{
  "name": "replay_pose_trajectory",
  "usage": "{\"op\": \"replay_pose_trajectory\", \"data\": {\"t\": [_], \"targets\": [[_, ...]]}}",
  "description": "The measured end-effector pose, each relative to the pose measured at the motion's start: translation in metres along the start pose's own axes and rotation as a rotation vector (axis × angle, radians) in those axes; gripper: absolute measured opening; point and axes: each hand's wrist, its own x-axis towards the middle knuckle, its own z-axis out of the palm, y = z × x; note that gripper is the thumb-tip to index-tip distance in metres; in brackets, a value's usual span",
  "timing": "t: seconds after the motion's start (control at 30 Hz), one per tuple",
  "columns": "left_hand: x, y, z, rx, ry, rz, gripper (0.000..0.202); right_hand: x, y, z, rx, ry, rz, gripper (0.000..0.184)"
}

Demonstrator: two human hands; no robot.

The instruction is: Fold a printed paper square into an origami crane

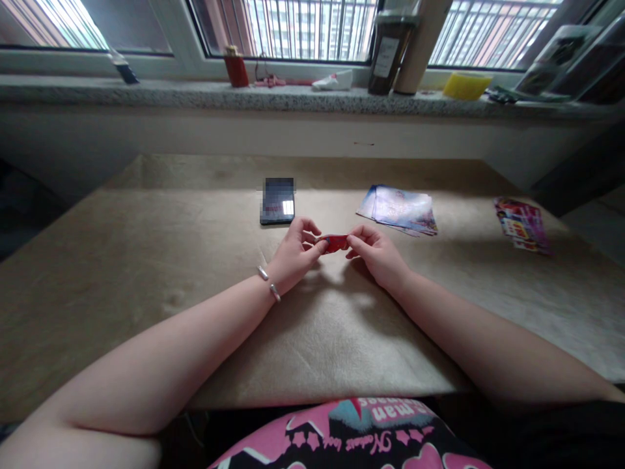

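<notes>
A small red folded piece of paper (334, 243) is held just above the tan table covering (146, 260), in the middle of the view. My left hand (295, 251), with a silver bracelet on the wrist, pinches its left end. My right hand (375, 253) pinches its right end with thumb and fingers closed. Both hands meet at the paper, a little in front of a dark phone (278, 200).
A stack of bluish printed sheets (399, 210) lies to the right of the phone, and a pink and red printed sheet (522, 225) farther right. The granite windowsill (195, 94) behind holds a red cup (236, 67), a dark jar (388, 55) and a yellow box (466, 85).
</notes>
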Motion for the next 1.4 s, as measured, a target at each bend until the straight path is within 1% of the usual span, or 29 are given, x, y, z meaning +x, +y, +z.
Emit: {"op": "replay_pose_trajectory", "data": {"t": [0.07,0.13,0.3,0.43,0.6,0.7,0.77,0.83,0.93,1.0,1.07,1.17,1.23,1.3,1.4], "targets": [[0.001,-0.002,0.0,0.057,0.031,0.04,0.022,0.0,0.001,0.001,-0.022,0.002,-0.011,0.029],[0.002,-0.004,-0.001,0.072,0.029,0.066,0.017,-0.001,0.001,0.001,-0.023,-0.012,-0.007,0.031],[0.002,-0.004,-0.001,0.016,-0.005,0.043,0.013,0.0,0.001,0.001,0.019,-0.06,0.001,0.034],[0.002,-0.003,0.0,-0.004,-0.026,0.035,0.012,0.0,0.002,0.002,0.021,-0.071,0.004,0.036],[0.002,-0.003,-0.002,0.003,-0.041,0.069,0.018,-0.001,0.0,0.004,0.078,-0.054,0.045,0.037],[0.002,-0.001,-0.004,0.133,-0.002,0.123,0.021,-0.002,-0.001,0.005,0.134,-0.024,0.081,0.038],[0.001,0.001,-0.004,0.242,0.018,0.126,0.019,-0.003,-0.001,0.007,0.162,-0.005,0.107,0.039],[0.001,0.003,-0.003,0.238,-0.005,0.104,0.018,-0.003,-0.002,0.007,0.18,0.014,0.129,0.04],[0.0,0.003,0.001,0.163,-0.041,0.088,0.014,-0.004,-0.004,0.008,0.181,0.037,0.137,0.037],[-0.001,0.005,0.002,0.178,-0.053,0.103,0.012,-0.004,-0.004,0.008,0.167,0.041,0.134,0.035],[-0.001,0.007,0.002,0.24,-0.065,0.13,0.013,-0.003,-0.003,0.007,0.155,0.038,0.125,0.032],[-0.001,0.009,-0.001,0.33,-0.073,0.203,0.018,-0.002,0.001,0.006,0.151,0.036,0.095,0.03],[-0.001,0.01,-0.003,0.346,-0.085,0.241,0.02,0.0,0.006,0.005,0.141,0.044,0.067,0.029],[-0.002,0.009,-0.003,0.333,-0.103,0.24,0.021,0.001,0.01,0.003,0.106,0.046,0.035,0.027],[-0.003,0.009,-0.002,0.247,-0.132,0.17,0.024,0.002,0.012,0.003,0.024,0.05,-0.009,0.024]]}}
